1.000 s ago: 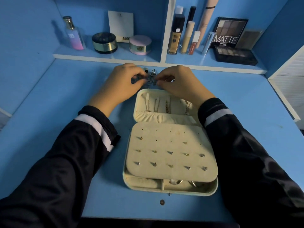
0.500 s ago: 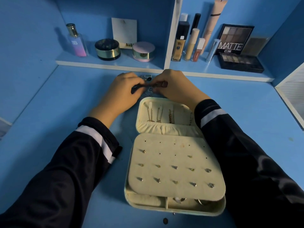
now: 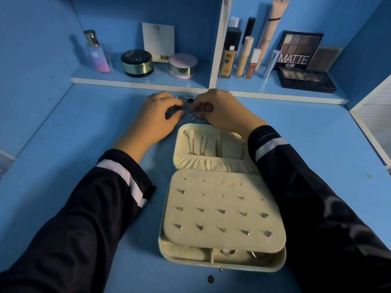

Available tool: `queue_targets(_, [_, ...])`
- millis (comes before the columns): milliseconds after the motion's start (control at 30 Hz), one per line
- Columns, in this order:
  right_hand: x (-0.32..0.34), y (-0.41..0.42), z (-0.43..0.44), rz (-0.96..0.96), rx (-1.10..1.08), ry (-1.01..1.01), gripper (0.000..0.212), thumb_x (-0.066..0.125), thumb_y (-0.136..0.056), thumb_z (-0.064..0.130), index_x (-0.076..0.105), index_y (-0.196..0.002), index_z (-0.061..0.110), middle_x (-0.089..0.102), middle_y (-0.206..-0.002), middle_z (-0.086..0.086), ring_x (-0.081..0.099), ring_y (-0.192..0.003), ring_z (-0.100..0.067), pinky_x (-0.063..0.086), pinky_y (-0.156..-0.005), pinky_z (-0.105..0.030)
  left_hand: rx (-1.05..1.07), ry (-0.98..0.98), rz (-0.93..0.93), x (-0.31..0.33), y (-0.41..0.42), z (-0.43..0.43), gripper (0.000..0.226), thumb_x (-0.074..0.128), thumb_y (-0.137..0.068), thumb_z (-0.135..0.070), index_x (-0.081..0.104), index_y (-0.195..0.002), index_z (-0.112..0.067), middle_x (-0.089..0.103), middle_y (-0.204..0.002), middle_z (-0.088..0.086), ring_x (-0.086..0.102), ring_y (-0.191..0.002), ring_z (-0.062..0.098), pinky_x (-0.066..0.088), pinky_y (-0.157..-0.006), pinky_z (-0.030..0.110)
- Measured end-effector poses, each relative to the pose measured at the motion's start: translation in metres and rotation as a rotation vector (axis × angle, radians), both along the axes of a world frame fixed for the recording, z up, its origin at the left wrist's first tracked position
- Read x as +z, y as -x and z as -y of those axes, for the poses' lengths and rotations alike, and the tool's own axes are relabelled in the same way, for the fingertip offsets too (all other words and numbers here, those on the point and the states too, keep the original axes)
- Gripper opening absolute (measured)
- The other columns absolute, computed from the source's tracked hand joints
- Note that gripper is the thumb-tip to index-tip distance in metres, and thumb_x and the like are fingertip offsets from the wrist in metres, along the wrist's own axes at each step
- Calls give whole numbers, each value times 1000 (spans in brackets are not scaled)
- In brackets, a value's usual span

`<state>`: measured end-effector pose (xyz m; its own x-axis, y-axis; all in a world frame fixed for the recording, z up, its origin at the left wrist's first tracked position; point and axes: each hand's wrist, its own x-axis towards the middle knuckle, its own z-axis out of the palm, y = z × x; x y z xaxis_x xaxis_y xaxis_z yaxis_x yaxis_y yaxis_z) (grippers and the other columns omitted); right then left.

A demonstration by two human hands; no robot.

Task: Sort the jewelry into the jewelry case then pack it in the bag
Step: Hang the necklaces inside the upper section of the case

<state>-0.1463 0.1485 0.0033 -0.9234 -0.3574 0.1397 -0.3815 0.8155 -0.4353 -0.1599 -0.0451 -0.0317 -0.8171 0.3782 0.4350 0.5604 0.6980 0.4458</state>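
Left hand [image 3: 156, 117]: has stayed at loose jewelry [image 3: 188, 99] beyond case, grip curled round dark piece [image 3: 171, 112].
Right hand [image 3: 220, 111]: has edged closer to left, grip pinching small silver piece [image 3: 193, 115].
Nothing carried into jewelry case [image 3: 232, 268] yet. It lies open on desk [image 3: 74, 144]. Sorting unfinished, bag not in view.
Readable on shelf [image 3: 148, 81]: bottle [image 3: 97, 53] "SB", card [image 3: 158, 45] "NUD", palette [image 3: 296, 51] "MATTE". Tube [image 3: 251, 64] lettering too small.

jewelry pile [image 3: 191, 116] half hidden, pieces indistinct
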Motion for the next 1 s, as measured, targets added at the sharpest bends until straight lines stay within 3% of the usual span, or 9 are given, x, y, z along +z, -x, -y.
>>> queue_targets(100, [1, -1, 1, 8, 20, -13, 24, 65, -89, 7, 73, -109, 18, 56, -94, 7, 51, -85, -7, 34, -65, 2, 6, -5, -2, 0, -1, 0, 21, 69, -88, -12, 73, -109, -6, 68, -107, 12, 61, -101, 28, 40, -88, 24])
queue_targets(433, [-2, 0, 0, 24, -33, 44, 11, 67, -84, 1, 69, -93, 7, 62, -91, 0, 53, -76, -10, 39, -62, -4, 6, -1, 3, 1, -1, 0, 22, 68, -89, -13, 73, -109, -6, 68, -107, 12, 61, -101, 27, 36, -86, 18])
queue_targets(567, [1, -2, -2, 46, -42, 101, 7, 70, -84, 6, 67, -89, 11, 61, -83, 5, 53, -73, -7, 39, -61, -3, -3, -8, 3, 1, -1, -1, 21, 68, -90, -13, 73, -109, -8, 68, -107, 11, 61, -101, 25, 34, -84, 14])
queue_targets(700, [8, -3, -4, 53, -71, 191, 4, 70, -86, 12, 68, -90, 11, 62, -78, 8, 53, -66, 2, 39, -60, -4, -22, -150, 43, 2, -2, -1, 21, 67, -90, -18, 74, -109, -12, 69, -105, 3, 61, -95, 13, 38, -81, 4])
queue_targets(867, [22, -5, -5, 56, -105, 337, 6, 69, -88, 17, 64, -85, 19, 62, -73, 9, 54, -62, 1, 44, -62, -14, -41, -365, 207, 9, -8, -6, 19, 68, -92, -19, 72, -110, -17, 71, -100, -10, 62, -90, -8, 45, -85, 9])
queue_targets(1000, [35, -10, -4, 65, -86, 462, 5, 68, -89, 14, 64, -88, 13, 68, -76, 2, 56, -59, 2, 47, -60, -16, -78, -380, 229, 10, -11, -10, 18, 69, -92, -22, 73, -109, -21, 69, -95, -20, 64, -88, -7, 47, -80, 11])
